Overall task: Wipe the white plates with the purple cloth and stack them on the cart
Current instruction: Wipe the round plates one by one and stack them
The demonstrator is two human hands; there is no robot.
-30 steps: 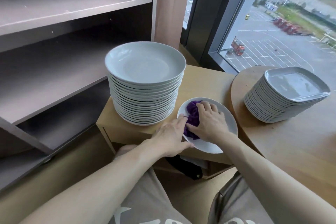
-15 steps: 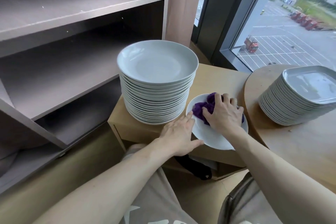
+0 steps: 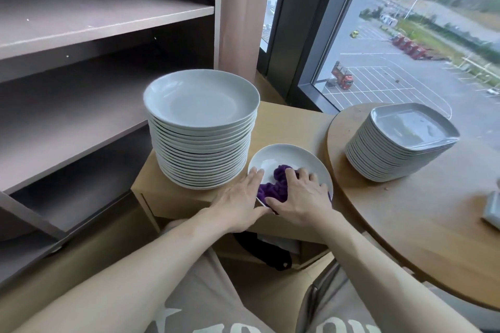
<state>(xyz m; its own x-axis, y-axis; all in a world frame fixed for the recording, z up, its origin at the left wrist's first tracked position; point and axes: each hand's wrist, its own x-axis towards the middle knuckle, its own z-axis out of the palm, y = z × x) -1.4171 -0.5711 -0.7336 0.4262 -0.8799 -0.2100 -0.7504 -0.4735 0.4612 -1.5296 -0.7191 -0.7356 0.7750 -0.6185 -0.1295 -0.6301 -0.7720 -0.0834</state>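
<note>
Two-handed: touching rim of round white ceramic plate [image 3: 293,157] with flat-fingered left hand [image 3: 238,199]; pressing crumpled purple cloth [image 3: 273,185] into it with clutching right hand [image 3: 300,197].

The scene is recorded by a single wide-angle camera worn on the head and aimed forward and down. The plate [image 3: 295,159] being wiped is seen from close above, just below the frame's centre. Shelves [image 3: 94,19] are taken in at the left, a window [image 3: 405,48] at the upper right, and a round table [image 3: 405,224] at the right edge.
</note>
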